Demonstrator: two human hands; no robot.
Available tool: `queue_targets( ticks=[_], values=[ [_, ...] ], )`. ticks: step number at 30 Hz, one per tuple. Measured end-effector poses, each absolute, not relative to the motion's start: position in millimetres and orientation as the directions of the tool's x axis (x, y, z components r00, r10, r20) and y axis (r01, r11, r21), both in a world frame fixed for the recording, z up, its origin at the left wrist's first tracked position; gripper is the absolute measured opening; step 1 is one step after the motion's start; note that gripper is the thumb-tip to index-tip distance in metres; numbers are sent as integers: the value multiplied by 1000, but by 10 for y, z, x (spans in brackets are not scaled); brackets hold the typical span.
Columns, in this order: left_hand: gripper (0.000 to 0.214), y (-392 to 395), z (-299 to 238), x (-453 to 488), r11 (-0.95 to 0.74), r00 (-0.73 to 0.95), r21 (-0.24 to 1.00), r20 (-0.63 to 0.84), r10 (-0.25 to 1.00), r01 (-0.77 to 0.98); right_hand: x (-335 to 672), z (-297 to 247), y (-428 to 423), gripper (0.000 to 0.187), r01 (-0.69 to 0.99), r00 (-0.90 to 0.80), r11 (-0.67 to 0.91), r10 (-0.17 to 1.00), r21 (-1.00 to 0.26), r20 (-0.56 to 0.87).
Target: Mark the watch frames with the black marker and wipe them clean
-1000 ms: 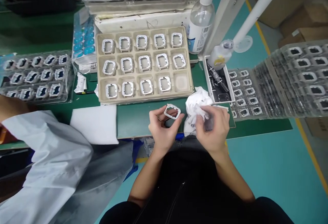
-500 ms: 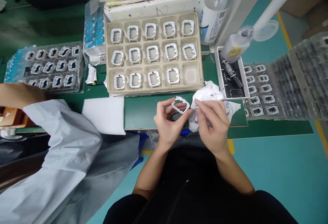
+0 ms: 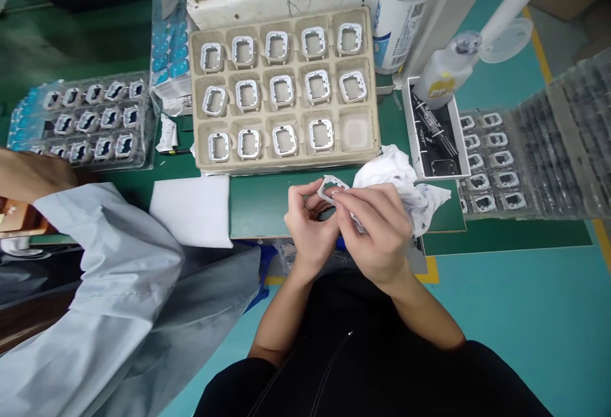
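Note:
My left hand (image 3: pixel 309 229) is closed round a small silvery rounded-square watch case frame (image 3: pixel 326 189), held tilted above the bench's front edge. Against the frame's right side are the pinched fingertips of my right hand (image 3: pixel 379 232). Whether a fold of cloth is caught between those fingers cannot be told. Behind and beside my right hand lies a crumpled white cloth (image 3: pixel 389 169) with dark smudges. Just beyond my hands stands a beige moulded tray (image 3: pixel 286 167) with several similar frames in its pockets. Its front right pocket (image 3: pixel 356 130) is empty.
A co-worker's sleeved arm (image 3: pixel 114 239) reaches in from the left. Near it are a white foam sheet (image 3: pixel 191 210) and a clear tray of frames (image 3: pixel 147 118). At right stand a white box (image 3: pixel 465 169) holding a small bottle (image 3: pixel 443 76), a large bottle (image 3: pixel 398 22) and stacked trays (image 3: pixel 548 169).
My right hand has moved left from beside the cloth to the watch case frame, and its fingertips now meet the rim. The frame has tipped. The view has shifted slightly.

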State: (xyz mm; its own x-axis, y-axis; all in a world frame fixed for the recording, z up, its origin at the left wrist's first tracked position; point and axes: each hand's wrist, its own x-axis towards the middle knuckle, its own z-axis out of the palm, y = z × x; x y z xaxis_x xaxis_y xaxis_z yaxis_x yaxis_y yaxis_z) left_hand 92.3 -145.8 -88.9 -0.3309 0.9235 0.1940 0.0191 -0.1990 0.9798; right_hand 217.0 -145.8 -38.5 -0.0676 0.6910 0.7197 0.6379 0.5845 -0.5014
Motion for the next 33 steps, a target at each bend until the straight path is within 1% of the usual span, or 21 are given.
queue_targets(
  ticks=[6, 10, 13, 18, 24, 26, 31, 33],
  values=[
    [57, -1477, -894, 936, -185, -356, 979, 205, 912, 90, 2034, -472, -1493, 27, 661, 35, 488, 738, -569, 674],
    [49, -1479, -867, 952, -226, -372, 967, 255, 892, 122, 2019, -504, -1492, 27, 647, 27, 502, 737, -574, 675],
    [45, -1485, -853, 952, -226, -382, 963, 267, 885, 150, 2009, -526, -1496, 29, 648, 35, 505, 728, -570, 685],
    [46, -1490, -852, 931, -188, -389, 966, 245, 888, 180, 1982, -546, -1514, 32, 658, 33, 504, 723, -559, 690],
    [48, -1497, -868, 939, -189, -395, 962, 254, 883, 196, 1937, -560, -1512, 31, 618, 106, 500, 712, -607, 694],
    [47, -1502, -879, 942, -198, -405, 958, 268, 874, 206, 1929, -565, -1514, 30, 605, 107, 509, 710, -613, 696],
    [33, -1524, -929, 927, -217, -412, 945, 303, 859, 244, 1934, -566, -1541, 33, 601, 65, 512, 734, -614, 676],
    [33, -1535, -948, 917, -197, -417, 949, 287, 862, 245, 1937, -563, -1552, 34, 597, 60, 510, 742, -620, 668]
  ],
)
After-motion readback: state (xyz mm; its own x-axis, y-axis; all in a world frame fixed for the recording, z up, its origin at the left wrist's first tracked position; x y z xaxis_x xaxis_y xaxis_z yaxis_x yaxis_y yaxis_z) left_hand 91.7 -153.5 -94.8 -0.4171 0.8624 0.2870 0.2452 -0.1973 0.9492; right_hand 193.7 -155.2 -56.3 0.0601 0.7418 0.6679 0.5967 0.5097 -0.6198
